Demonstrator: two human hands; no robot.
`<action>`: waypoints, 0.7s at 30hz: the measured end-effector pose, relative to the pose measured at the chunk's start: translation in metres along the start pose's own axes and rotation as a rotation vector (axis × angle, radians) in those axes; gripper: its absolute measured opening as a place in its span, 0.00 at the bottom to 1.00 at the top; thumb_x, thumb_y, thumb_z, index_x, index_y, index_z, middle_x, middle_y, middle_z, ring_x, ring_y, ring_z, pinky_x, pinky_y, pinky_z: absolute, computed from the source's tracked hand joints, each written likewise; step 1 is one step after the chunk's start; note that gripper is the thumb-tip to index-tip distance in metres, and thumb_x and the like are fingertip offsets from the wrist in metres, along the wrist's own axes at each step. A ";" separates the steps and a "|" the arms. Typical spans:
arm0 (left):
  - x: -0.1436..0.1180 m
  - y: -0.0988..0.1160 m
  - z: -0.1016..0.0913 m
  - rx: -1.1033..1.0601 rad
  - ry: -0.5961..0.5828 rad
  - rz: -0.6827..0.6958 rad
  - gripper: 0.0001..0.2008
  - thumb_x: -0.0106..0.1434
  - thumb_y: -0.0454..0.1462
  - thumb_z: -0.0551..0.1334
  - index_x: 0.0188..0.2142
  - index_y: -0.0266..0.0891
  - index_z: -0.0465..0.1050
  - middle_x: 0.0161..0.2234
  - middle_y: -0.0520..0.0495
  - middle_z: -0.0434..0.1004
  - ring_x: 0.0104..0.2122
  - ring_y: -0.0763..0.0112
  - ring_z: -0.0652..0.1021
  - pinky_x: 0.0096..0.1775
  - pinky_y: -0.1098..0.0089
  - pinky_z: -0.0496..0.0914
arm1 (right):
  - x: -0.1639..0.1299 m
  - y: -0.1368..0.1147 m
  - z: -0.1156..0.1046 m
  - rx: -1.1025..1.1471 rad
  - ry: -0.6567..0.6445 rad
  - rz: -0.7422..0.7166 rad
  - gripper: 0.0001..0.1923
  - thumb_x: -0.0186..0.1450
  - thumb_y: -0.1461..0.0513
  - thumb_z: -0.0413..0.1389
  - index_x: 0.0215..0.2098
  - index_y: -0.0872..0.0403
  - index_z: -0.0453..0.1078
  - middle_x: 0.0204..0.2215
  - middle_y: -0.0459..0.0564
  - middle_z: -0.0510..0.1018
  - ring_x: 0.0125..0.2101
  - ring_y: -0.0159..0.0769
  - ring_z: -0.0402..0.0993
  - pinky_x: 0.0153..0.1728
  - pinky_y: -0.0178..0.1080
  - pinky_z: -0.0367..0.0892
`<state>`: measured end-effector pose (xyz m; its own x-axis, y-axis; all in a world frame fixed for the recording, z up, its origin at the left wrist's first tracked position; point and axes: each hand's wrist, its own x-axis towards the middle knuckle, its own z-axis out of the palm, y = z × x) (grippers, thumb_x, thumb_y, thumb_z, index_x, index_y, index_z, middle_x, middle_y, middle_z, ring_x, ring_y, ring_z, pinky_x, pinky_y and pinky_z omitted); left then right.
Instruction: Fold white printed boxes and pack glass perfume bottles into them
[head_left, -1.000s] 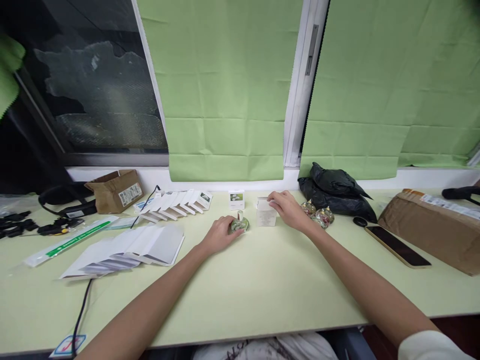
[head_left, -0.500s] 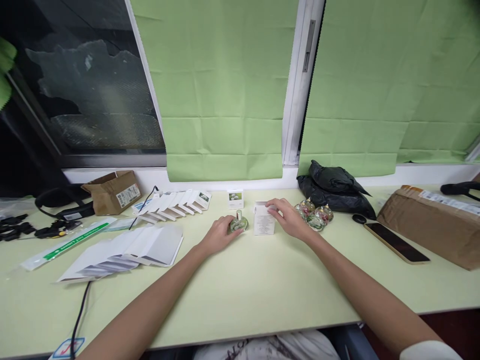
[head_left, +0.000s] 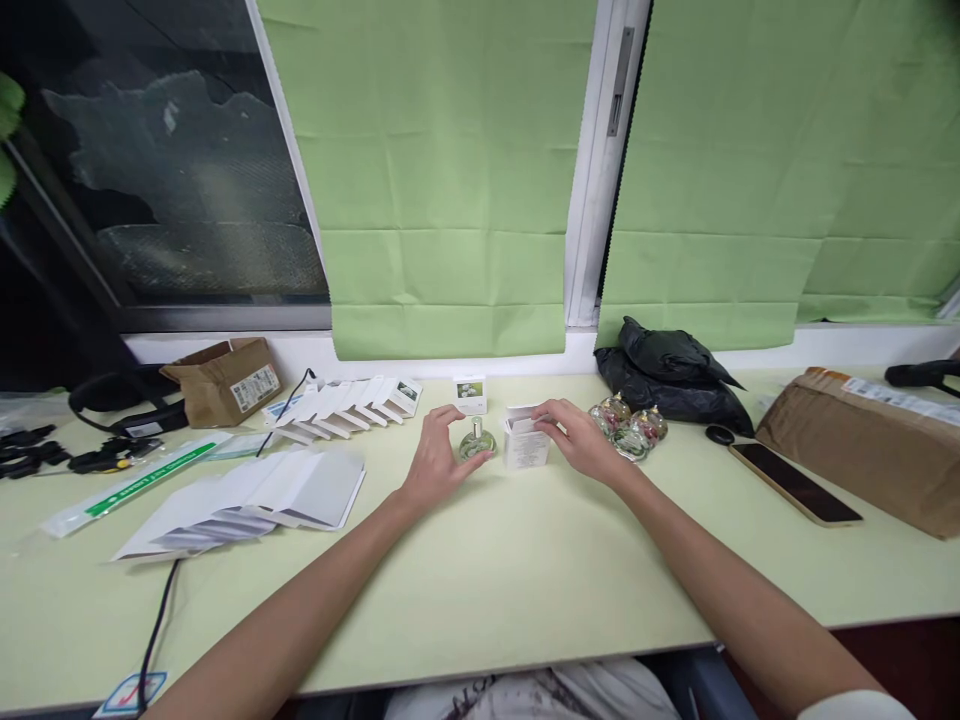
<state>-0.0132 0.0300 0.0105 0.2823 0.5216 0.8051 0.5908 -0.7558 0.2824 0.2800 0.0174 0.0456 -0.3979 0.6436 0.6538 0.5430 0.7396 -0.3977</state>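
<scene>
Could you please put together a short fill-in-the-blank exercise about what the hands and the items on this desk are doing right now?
1. The left hand is at a small glass ____ with a silver cap.
2. The right hand rests on a small ____ carton with its top flap open.
3. The phone lies screen up between the black bag and the brown ____ parcel.
4. The window blinds are ____ in colour.

Missing words: bottle; white; cardboard; green
</scene>
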 end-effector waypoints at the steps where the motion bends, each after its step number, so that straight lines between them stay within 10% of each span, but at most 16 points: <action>1: 0.000 0.003 0.001 0.005 0.029 0.059 0.26 0.64 0.46 0.70 0.55 0.43 0.61 0.52 0.38 0.70 0.54 0.53 0.73 0.52 0.55 0.71 | 0.000 -0.001 0.000 0.002 0.000 -0.003 0.07 0.77 0.60 0.49 0.48 0.48 0.69 0.43 0.52 0.77 0.45 0.43 0.74 0.45 0.44 0.68; 6: -0.007 0.028 0.008 -0.049 -0.265 -0.005 0.19 0.67 0.47 0.66 0.50 0.44 0.62 0.40 0.49 0.72 0.33 0.67 0.74 0.34 0.67 0.69 | -0.005 -0.012 -0.003 0.012 -0.011 -0.008 0.06 0.76 0.60 0.50 0.47 0.48 0.69 0.42 0.51 0.78 0.43 0.42 0.75 0.44 0.43 0.68; 13: -0.012 0.041 0.015 -0.071 -0.492 -0.199 0.21 0.68 0.50 0.64 0.55 0.44 0.65 0.41 0.48 0.77 0.35 0.62 0.79 0.34 0.65 0.70 | -0.012 -0.032 -0.002 -0.034 -0.055 -0.149 0.07 0.77 0.62 0.49 0.47 0.48 0.69 0.41 0.51 0.78 0.43 0.42 0.73 0.43 0.44 0.70; 21: -0.017 0.023 0.015 0.153 -0.334 0.023 0.13 0.73 0.46 0.58 0.52 0.44 0.66 0.43 0.44 0.77 0.41 0.60 0.78 0.36 0.65 0.70 | -0.012 -0.044 -0.010 -0.186 -0.090 -0.261 0.10 0.77 0.64 0.48 0.50 0.48 0.70 0.50 0.53 0.79 0.49 0.45 0.72 0.49 0.49 0.70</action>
<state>0.0073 0.0100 -0.0044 0.5132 0.6247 0.5886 0.6803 -0.7141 0.1647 0.2684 -0.0247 0.0612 -0.6003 0.4584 0.6553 0.5369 0.8383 -0.0946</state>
